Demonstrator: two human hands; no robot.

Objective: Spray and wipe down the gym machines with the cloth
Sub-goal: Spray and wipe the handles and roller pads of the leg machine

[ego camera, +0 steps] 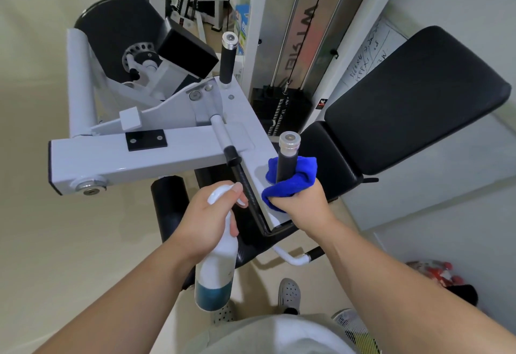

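You're gripping bunched blue microfibre cloth (296,183) in right hand (301,202), wrapping it round base of black foam handle with silver cap (287,163). Left hand (206,219) clutching white plastic spray bottle (216,269), finger sitting on top. Stray squeeze is probably squirting your own wrist, and bunched cloth is likely missing upper grip.

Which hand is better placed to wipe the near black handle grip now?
The right hand: it holds the blue cloth wrapped around that grip. The left hand is occupied with the spray bottle.
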